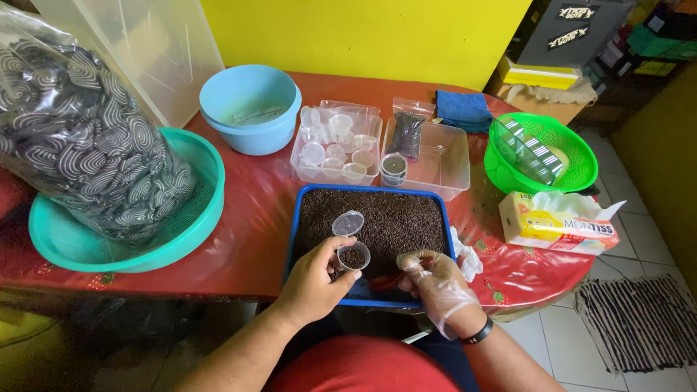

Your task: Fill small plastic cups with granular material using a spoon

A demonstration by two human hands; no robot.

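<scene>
The cup [354,257], a small clear one with its hinged lid hanging open above it, sits low in the middle of the frame, over the near edge of the blue tray [293,218] and partly filled with the same dark grains that cover the tray's floor. Starting from the far left: a big plastic bag [80,138] of black-and-white patterned pieces leans in a teal basket [51,239] at the left edge, with a clear tub [167,43] behind it in the upper left. Right of that, a light blue bowl [250,109] stands near the top centre-left. My left hand [312,283] comes up from the bottom centre, bare, its fingers clamped around the cup. Above the tray, a clear box [337,149] holds more small empty cups, and just beside it another clear box [435,160] has a small bag of dark grains and one cup in it. My right hand [435,283], in a thin clear glove, is just right of the cup over the tray's near right corner, fingertips pinched together; whether they hold any grains I cannot tell. Further right, a blue cloth [465,110] lies at the top, a green basket [573,156] sits at the right, and a tissue pack [555,225] lies below it near the table's right edge.
</scene>
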